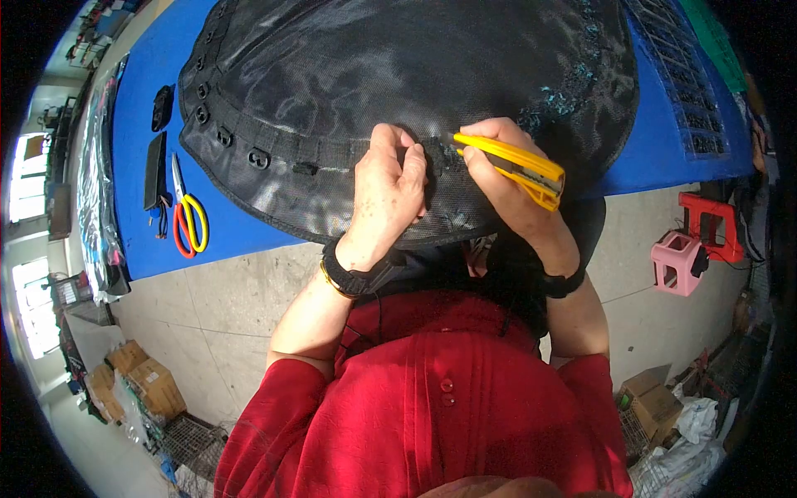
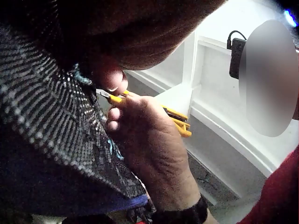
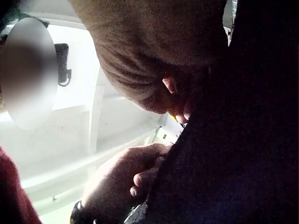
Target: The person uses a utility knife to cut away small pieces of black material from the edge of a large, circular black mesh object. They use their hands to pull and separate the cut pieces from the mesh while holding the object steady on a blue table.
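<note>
Head view: the black mesh sheet point(image 1: 349, 75) lies across the blue worktop point(image 1: 228, 228), the left hand point(image 1: 388, 187) pinching it near its lower edge, the right hand point(image 1: 510, 195) gripping yellow snips point(image 1: 531, 159), scissors point(image 1: 189, 220) off to the left. Left wrist: the snips' blade points at the mesh, turquoise threads point(image 2: 81, 74) close by! Right wrist: deep shadow, just a yellow sliver by the right hand.

Head view brightly lit, fisheye-bowed, corners lost in black; windows point(image 1: 29, 187) blown out, sheen thrown across black mesh fabric point(image 1: 349, 75). Left wrist view grainy, fabric dimly lit. Right wrist view backlit, fabric crushed nearly to black, ceiling point(image 3: 70, 149) overexposed. Both wrist views partly masked by a blurred oval point(image 2: 268, 77).
</note>
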